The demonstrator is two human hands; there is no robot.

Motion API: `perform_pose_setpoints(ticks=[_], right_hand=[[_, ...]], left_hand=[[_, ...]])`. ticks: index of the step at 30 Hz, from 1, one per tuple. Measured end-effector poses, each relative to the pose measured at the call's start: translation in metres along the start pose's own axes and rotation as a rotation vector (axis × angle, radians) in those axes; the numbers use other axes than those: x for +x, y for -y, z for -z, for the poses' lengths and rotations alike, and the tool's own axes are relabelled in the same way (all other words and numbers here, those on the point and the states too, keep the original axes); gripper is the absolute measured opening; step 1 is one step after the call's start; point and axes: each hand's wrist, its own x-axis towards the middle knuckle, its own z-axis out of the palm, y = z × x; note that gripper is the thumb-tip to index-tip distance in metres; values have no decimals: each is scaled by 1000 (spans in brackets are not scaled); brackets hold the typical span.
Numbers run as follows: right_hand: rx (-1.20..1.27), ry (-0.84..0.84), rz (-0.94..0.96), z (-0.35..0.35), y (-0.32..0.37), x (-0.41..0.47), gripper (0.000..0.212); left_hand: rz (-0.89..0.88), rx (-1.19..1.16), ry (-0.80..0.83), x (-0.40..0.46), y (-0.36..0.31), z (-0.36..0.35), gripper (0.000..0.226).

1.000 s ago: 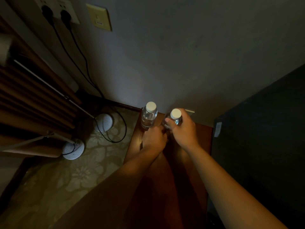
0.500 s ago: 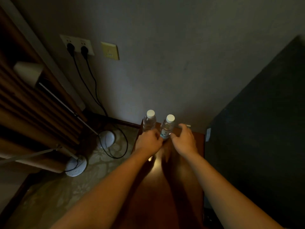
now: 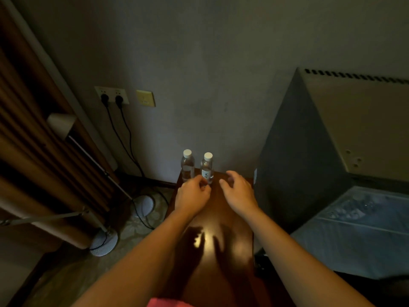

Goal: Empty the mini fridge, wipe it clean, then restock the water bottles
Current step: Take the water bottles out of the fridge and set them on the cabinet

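Bottles [image 3: 187, 166] [image 3: 207, 168] upright, caps up, side by side; left hand [image 3: 192, 196] fingers curled, right hand [image 3: 239, 193] spread, empty.

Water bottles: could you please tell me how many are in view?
2. The left bottle and the right bottle stand side by side at the far end of the wooden table, by the wall. Others may be hidden elsewhere.

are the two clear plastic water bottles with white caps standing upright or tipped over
Upright. Both clear plastic water bottles with white caps stand side by side, caps up, at the wall end of the dark wooden tabletop.
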Motion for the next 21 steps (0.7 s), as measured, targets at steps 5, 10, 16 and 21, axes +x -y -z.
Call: perform_pose_setpoints(ticks=[5,10,16,21], right_hand=[[48,43,58,15,-17,-42,46],[51,60,96,34,-41,-87,41],[113,76,107,63,-84,-136,31],[106,32,79,99,-123,-162,24]], left_hand=[[20,40,-8,-48,-15,-1,16],[7,55,-19,-101,-31,-11,13],[-27,80,-1,-154,-59,-39,18],[-118,79,32,-183,-89,-67,17]])
